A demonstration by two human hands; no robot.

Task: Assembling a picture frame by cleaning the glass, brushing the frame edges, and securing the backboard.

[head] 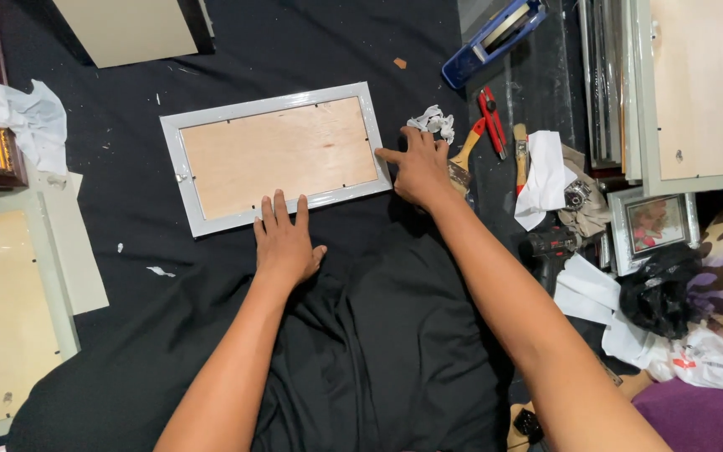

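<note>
Right now both hands are flat and empty, fingers spread, nothing gripped. L hand (pixel 284 240) lies palm down on the black cloth (pixel 378 335), fingertips touching the lower edge of the grey picture frame (pixel 184 180), thumb out to the side. R hand (pixel 419 167) sits at the frame's right end w/ index finger pointing left onto the lower right corner; other fingers splayed on the cloth beside it. Frame lies face down, its plywood backing (pixel 278 153) up, slightly tilted, roughly centre of the cloth.

Just beyond the R hand: a crumpled white scrap (pixel 433 122), and a paintbrush (pixel 464 151) partly under the knuckles, touching or just beside, hard to tell. Further right, red pliers (pixel 490 117), a second brush (pixel 520 149), white paper (pixel 543 176), a blue tape dispenser (pixel 495 38) up top. Far right, a small framed photo (pixel 653 224) and a black plastic bag (pixel 658 289). More face-down frames (pixel 10 326) at the left and right edges.
</note>
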